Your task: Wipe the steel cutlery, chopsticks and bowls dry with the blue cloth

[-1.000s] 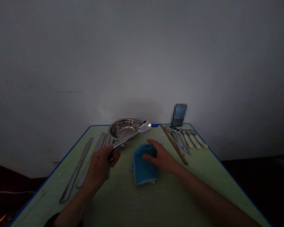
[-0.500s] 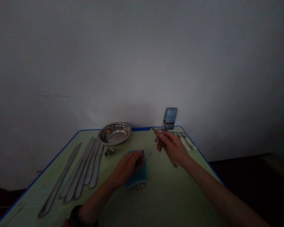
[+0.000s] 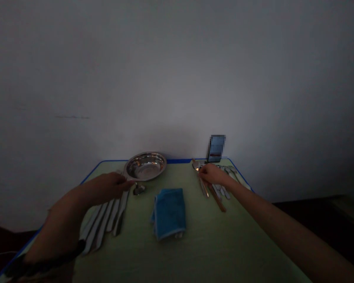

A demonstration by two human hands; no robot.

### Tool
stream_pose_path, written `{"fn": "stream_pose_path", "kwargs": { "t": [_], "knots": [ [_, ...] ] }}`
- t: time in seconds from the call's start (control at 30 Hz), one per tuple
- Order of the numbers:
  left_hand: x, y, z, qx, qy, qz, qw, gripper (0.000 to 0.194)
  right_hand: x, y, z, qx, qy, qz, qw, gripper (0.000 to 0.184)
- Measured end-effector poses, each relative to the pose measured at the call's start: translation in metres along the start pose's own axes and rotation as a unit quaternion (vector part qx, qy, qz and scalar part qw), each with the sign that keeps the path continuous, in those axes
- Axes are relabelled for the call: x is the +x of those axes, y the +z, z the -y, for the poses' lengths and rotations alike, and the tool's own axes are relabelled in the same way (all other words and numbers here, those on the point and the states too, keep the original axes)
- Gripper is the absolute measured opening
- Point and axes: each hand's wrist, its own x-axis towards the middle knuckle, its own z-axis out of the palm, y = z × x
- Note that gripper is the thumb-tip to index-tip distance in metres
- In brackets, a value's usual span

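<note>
fingers of the right hand (image 3: 211,174) are closed on a spoon (image 3: 196,165) by chopsticks (image 3: 218,199) near the worktop (image 3: 208,239)'s far right corner; whether anything is grasped by the left hand (image 3: 107,186), near the metal bowl (image 3: 146,169), cannot be told

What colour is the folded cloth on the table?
Blue, with a paler edge; the head view shows it.

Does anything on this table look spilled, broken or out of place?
No spill or breakage shows, though the picture is dim. The blue cloth is folded unevenly: an under-layer pokes out at its left edge. A small shiny metal piece sits by the bowl, apart from the cutlery row; I can't tell what it is.
</note>
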Motion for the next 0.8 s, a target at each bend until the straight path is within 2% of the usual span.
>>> {"fn": "stream_pose_path", "kwargs": {
  "t": [0.13,0.37,0.63,0.8],
  "knots": [
    [0.004,0.003,0.009,0.026,-0.029,0.011,0.999,0.045,0.009,-0.004,-0.003,-0.008,0.044,-0.007,0.999,0.027],
    [0.015,0.010,0.005,0.035,-0.030,0.029,0.999,0.046,0.002,0.001,-0.011,-0.022,0.085,-0.013,0.996,0.023],
    [0.018,0.013,0.004,0.052,-0.026,0.026,0.998,0.041,0.015,0.011,-0.007,-0.033,0.059,-0.008,0.998,0.029],
    [0.020,0.016,0.004,0.056,-0.014,0.024,0.998,0.038,0.019,0.017,-0.001,-0.095,0.050,-0.060,0.992,0.021]
  ]
}}
